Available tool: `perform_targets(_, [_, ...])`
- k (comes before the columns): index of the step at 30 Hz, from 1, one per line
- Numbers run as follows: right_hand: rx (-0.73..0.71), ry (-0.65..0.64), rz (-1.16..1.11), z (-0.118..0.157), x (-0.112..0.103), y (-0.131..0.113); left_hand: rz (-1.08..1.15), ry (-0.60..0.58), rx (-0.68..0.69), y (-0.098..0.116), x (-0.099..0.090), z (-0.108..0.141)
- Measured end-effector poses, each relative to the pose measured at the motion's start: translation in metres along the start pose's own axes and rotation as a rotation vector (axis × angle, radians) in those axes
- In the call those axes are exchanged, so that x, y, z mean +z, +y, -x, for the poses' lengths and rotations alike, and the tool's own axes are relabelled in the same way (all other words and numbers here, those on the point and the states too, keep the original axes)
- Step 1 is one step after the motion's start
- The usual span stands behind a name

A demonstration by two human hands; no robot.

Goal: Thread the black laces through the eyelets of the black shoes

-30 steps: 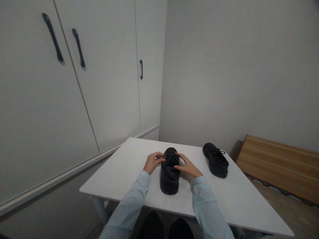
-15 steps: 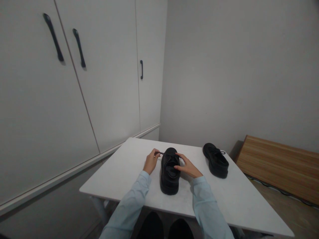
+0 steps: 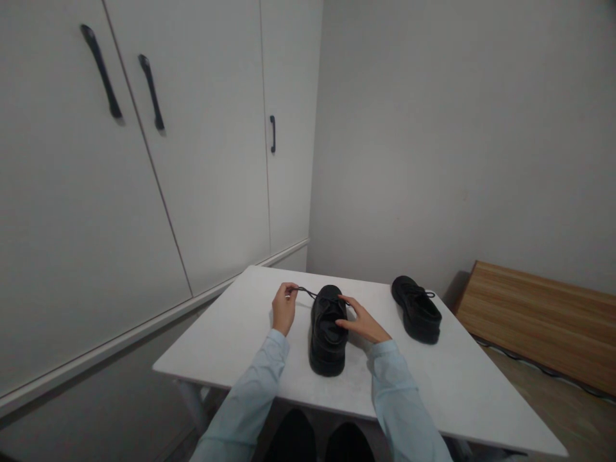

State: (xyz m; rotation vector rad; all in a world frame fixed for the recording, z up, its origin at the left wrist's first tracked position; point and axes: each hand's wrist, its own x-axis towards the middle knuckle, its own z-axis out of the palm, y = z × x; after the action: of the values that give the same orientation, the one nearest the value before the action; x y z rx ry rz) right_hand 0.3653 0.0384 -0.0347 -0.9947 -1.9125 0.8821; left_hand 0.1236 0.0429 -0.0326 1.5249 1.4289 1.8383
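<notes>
A black lace-up shoe [image 3: 328,353] rests on the white table in front of me, toe pointing away and heel toward me. My left hand [image 3: 284,308] is closed on the black shoelace [image 3: 306,291], which stretches leftward from the shoe to my pinched fingertips. On the shoe's right side, my right hand [image 3: 362,322] grips its upper, the thumb at the opening and the fingers near the lacing. A second black shoe [image 3: 419,314] stands apart to the right, its laces looped on top.
The white table [image 3: 231,340] stands below a pale wall [image 3: 433,160]. White cupboards [image 3: 212,160] with dark handles line the left side. A wood-grain board [image 3: 539,321] lies beyond the table's right edge, with a dark cable along its lower side.
My left hand has moved a little left and away from the shoe, and a longer stretch of shoelace shows. The right hand and both shoes have stayed in place.
</notes>
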Motion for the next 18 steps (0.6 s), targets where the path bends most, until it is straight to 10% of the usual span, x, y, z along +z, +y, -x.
perform_targets(18, [-0.045, 0.267, 0.009, -0.004, -0.003, -0.016, 0.252, -0.515, 0.163, 0.033, -0.008, 0.010])
